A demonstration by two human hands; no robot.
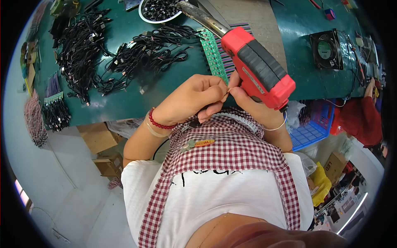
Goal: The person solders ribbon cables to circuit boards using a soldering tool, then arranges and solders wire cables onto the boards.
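My left hand [200, 97] is closed, its thumb and forefinger pinched together at the front edge of the green bench [161, 93]. Touching or nearly touching those fingertips, the thumb and forefinger of my right hand [252, 103] are also pinched. What lies between the fingers is too small to make out. A red and black heat gun [260, 66] with a metal nozzle [202, 18] covers part of my right hand; no grip on it shows. Just beyond my fingers lies a strip of green circuit boards [214, 56], with dark and pinkish wires [228, 62] beside it.
Black cables with plugs [84, 53] are heaped on the left, and more cables [144, 58] spread toward the boards. A white bowl [142, 15] holds small black parts. On the right are a black fan [326, 49], a blue crate [310, 134] and a person's red sleeve [362, 120].
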